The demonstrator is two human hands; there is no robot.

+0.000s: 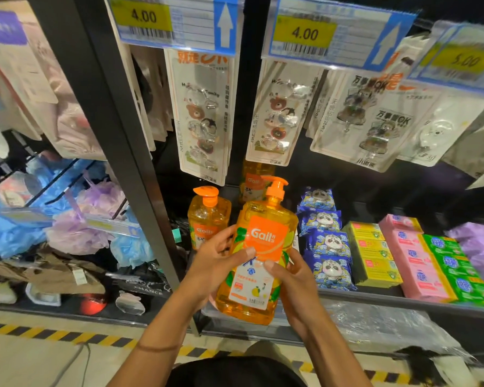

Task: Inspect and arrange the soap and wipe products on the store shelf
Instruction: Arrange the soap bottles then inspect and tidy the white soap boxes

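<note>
The pump bottle [266, 238] of orange soap is held clear of the shelf [375, 298], in front of it, label towards the camera and tilted slightly right. The left hand [213, 266] has its grip closed round the bottle's left side, thumb across the label. The right hand [294, 280] grips the right side the same way, thumb on the label's lower edge. Hazards: the full bottle is probably heavy and its plastic smooth, so releasing either grip early could let it slide. On return, the tall pump head could catch the hanging hook cards [204, 115] above. Its base could knock over the flip-cap bottle [207, 219] or displace the nearest wipe packs [330, 244]. Count: three orange bottles, namely the held one, the flip-cap one and a third bottle [254, 180] further back. There are four blue wipe packs in one row. At least three yellow boxes [375, 258], four pink bars [414, 258] and three green bars [456, 272] are visible; any stock behind is hidden.
</note>
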